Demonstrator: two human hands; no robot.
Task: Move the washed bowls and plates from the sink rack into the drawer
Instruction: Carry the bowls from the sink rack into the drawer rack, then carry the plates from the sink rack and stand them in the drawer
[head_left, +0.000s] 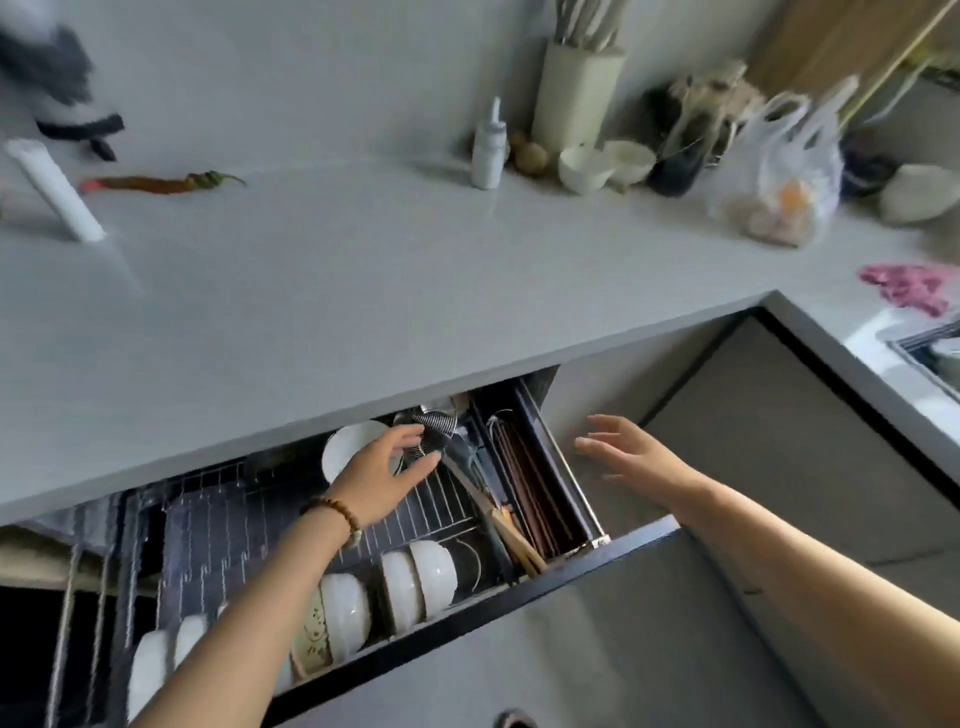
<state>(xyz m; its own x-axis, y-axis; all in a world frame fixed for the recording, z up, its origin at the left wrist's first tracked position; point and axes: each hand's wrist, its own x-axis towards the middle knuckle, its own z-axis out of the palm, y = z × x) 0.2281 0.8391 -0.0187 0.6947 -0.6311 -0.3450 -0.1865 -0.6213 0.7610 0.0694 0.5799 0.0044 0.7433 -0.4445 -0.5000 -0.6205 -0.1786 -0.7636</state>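
The grey drawer front (597, 623) is nearest, with the drawer pulled out from under the countertop (311, 312). Inside, a wire rack (234, 525) holds white bowls (434, 571) on edge near the front; more sit to the left, next to a patterned dish (311, 629). A narrow side compartment (535, 488) on the right holds dark chopsticks and wooden utensils.

The left arm, with a bead bracelet (332, 512) at the wrist, reaches over the rack. The left hand (387, 467) is at the right edge of a white dish (348, 441) standing at the back of the drawer. Its fingers are loosely curved and the thumb is held apart. Blur makes it unclear whether the hand actually grips the dish. A striped utensil (434, 423) lies just beyond the fingertips.

The right hand (623, 452) hovers just right of the drawer's side rail, fingers spread and straight, holding nothing.

Farther back on the counter are a red chili pepper (166, 183), a white tube (54, 189), a squeeze bottle (488, 145), two small white bowls (584, 166), a tall utensil holder (576, 93) and a plastic bag (784, 176). A pink cloth (909, 291) lies far right, near a sink corner (930, 358).
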